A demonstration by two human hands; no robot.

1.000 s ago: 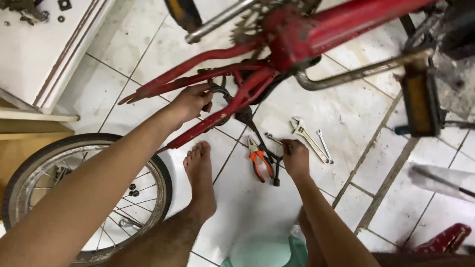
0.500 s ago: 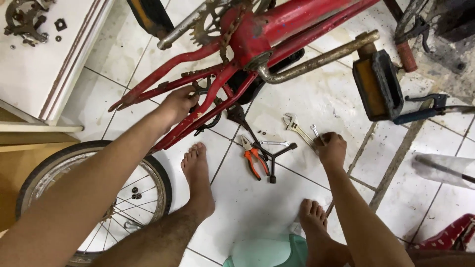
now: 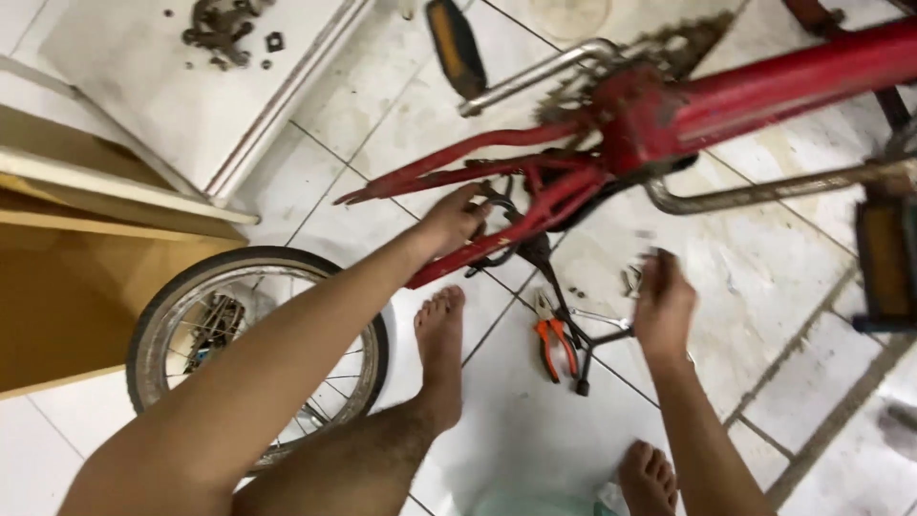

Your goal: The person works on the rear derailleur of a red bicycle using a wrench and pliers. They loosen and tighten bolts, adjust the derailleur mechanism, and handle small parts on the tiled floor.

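Two bare feet rest nearest on the tiles beside orange-handled pliers (image 3: pixel 554 346). Just beyond, the right hand (image 3: pixel 662 304) blurs over small tools; its closure is unclear. Farther left, the left hand (image 3: pixel 457 218) curls onto the red bicycle frame (image 3: pixel 535 196), whose stays run leftward.

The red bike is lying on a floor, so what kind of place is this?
Probably a home floor used for bike repair: a red bike frame lies on white floor tiles, with a loose wheel and orange-handled pliers nearby.
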